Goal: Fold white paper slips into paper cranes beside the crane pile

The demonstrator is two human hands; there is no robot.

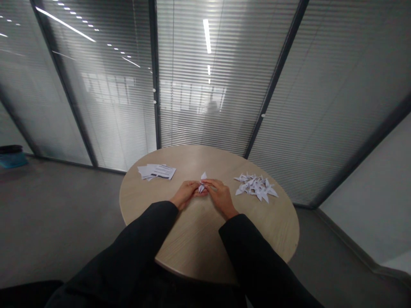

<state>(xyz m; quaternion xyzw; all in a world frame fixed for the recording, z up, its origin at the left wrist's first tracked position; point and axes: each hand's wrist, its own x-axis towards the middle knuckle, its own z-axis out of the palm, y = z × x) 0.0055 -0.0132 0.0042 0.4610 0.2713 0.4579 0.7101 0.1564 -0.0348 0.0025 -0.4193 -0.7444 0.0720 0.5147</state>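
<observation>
Between my two hands, over the middle of the table, is a small folded white paper piece point(201, 188) with pointed ends, like an origami crane. My left hand point(186, 192) has its fingers closed on the paper's left side. From the right, my right hand point(221, 195) pinches the same paper with thumb and fingertips. One pointed tip sticks up above the fingers and other points show below. The fingers hide part of the folds.
A round wooden table point(199, 159) stands in front of me. A heap of folded paper cranes point(256, 185) lies at its right, and printed paper sheets point(157, 171) lie at its left. Glass partitions with blinds point(205, 124) rise behind. A blue bin point(13, 158) stands far left on the floor.
</observation>
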